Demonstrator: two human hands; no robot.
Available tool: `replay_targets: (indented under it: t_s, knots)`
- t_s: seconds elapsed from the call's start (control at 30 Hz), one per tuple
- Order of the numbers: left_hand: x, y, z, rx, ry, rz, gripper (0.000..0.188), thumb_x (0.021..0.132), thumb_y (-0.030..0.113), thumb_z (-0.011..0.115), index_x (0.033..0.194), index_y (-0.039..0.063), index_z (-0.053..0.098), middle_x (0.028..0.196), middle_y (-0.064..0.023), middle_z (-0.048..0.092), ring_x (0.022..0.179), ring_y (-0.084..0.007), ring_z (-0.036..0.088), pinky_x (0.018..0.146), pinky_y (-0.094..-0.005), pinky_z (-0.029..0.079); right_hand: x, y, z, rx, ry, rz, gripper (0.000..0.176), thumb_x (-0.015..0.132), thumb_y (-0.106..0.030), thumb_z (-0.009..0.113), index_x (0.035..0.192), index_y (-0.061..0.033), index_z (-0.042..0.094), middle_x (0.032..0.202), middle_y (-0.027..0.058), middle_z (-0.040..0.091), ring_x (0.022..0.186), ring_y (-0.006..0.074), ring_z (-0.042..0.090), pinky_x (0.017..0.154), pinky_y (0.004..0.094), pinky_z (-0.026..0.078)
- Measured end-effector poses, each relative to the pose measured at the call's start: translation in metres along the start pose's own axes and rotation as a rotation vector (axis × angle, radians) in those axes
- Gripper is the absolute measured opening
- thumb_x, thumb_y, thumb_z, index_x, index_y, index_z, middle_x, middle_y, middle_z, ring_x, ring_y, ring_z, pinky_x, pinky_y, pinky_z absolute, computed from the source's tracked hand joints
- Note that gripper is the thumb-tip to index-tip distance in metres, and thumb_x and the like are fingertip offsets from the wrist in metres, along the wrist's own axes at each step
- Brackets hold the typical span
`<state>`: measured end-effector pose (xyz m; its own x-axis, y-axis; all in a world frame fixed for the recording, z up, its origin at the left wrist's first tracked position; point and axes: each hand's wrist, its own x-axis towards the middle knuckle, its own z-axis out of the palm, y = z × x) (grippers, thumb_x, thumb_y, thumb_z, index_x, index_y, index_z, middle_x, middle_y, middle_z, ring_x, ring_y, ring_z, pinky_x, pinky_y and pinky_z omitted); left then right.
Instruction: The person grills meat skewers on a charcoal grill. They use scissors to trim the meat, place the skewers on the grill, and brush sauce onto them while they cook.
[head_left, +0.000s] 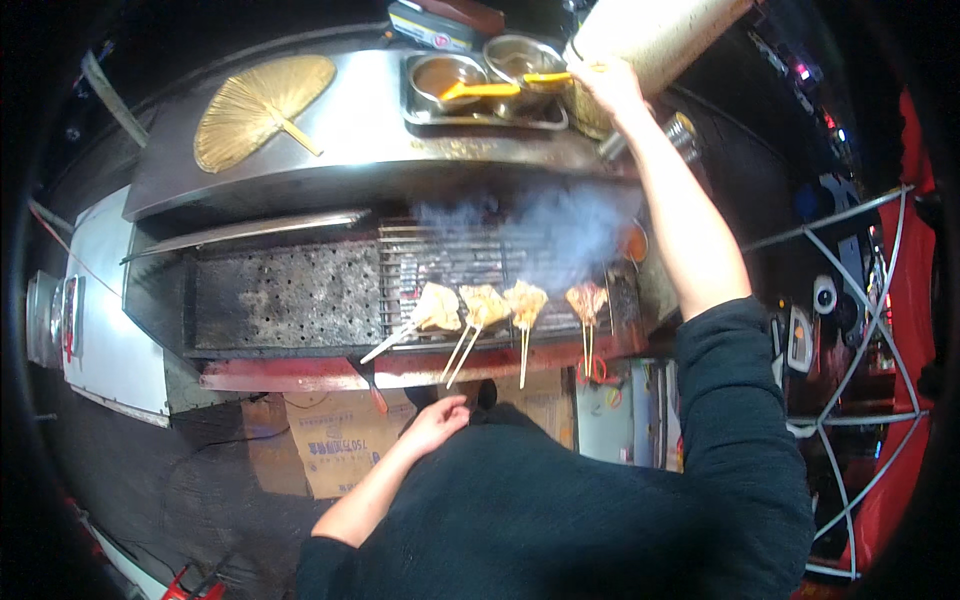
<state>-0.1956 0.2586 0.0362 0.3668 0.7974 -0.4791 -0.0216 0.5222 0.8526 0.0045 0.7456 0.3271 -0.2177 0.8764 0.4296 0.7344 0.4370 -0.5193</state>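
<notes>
My right hand (606, 84) reaches to the far side of the grill and grips the end of a yellow-handled brush (549, 77), whose other end lies over a metal pot (523, 58). Another yellow brush (480, 90) rests in the neighbouring pot of brown sauce (448, 76). My left hand (442, 421) hangs by my body below the grill's red front edge, fingers loosely curled, with nothing visible in it. Four pieces of skewered meat lie on the grate: one at left (437, 306), two in the middle (484, 304) (525, 301), and a browner one (586, 301) at right.
Smoke rises over the charcoal grill's grate (397, 262). A palm-leaf fan (262, 105) lies on the metal shelf beyond. The pots stand in a metal tray (427, 118). A small bowl of red seasoning (634, 241) sits at the grill's right end; flattened cardboard (337, 450) is below.
</notes>
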Motion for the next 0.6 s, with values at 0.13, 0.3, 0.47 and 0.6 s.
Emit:
replay_targets:
  t_s: [0.13, 0.3, 0.47, 0.6]
  knots:
    - [0.033, 0.002, 0.013, 0.159, -0.065, -0.017, 0.062, 0.086, 0.019, 0.065, 0.138, -0.003, 0.038, 0.116, -0.0138, 0.058, 0.102, -0.0179, 0.059, 0.089, -0.0296, 0.048, -0.056, 0.002, -0.016, 0.422, -0.080, 0.152, 0.010, 0.085, -0.013, 0.066, 0.087, -0.0034, 0.065, 0.078, 0.0040, 0.067, 0.072, 0.0097, 0.063, 0.068, 0.0231, 0.052]
    - [0.086, -0.005, 0.049, 0.263, -0.065, -0.115, 0.074, 0.083, 0.026, 0.068, 0.141, -0.003, 0.032, 0.113, -0.0183, 0.061, 0.097, -0.0253, 0.063, 0.085, -0.0327, 0.050, -0.129, 0.021, -0.013, 0.519, 0.061, 0.047, 0.011, 0.083, -0.012, 0.067, 0.089, -0.0025, 0.066, 0.078, 0.0044, 0.069, 0.071, 0.0092, 0.064, 0.067, 0.0246, 0.051]
    - [0.120, 0.004, 0.099, -0.008, -0.046, -0.206, 0.042, 0.095, 0.023, 0.057, 0.127, -0.001, 0.045, 0.093, -0.0105, 0.065, 0.066, -0.0153, 0.064, 0.056, -0.0280, 0.052, -0.271, 0.049, 0.005, 0.439, -0.026, 0.098, 0.023, 0.083, -0.012, 0.069, 0.104, -0.0034, 0.068, 0.090, 0.0074, 0.070, 0.080, 0.0143, 0.065, 0.075, 0.0279, 0.052]
    - [0.128, 0.005, 0.124, -0.097, 0.122, -0.289, 0.021, 0.098, 0.022, 0.050, 0.098, 0.002, 0.058, 0.076, -0.0020, 0.064, 0.057, -0.0095, 0.059, 0.051, -0.0244, 0.047, -0.378, 0.075, 0.029, 0.357, -0.125, 0.168, 0.027, 0.082, -0.013, 0.069, 0.107, -0.0024, 0.067, 0.099, 0.0137, 0.069, 0.088, 0.0189, 0.066, 0.077, 0.0309, 0.053]
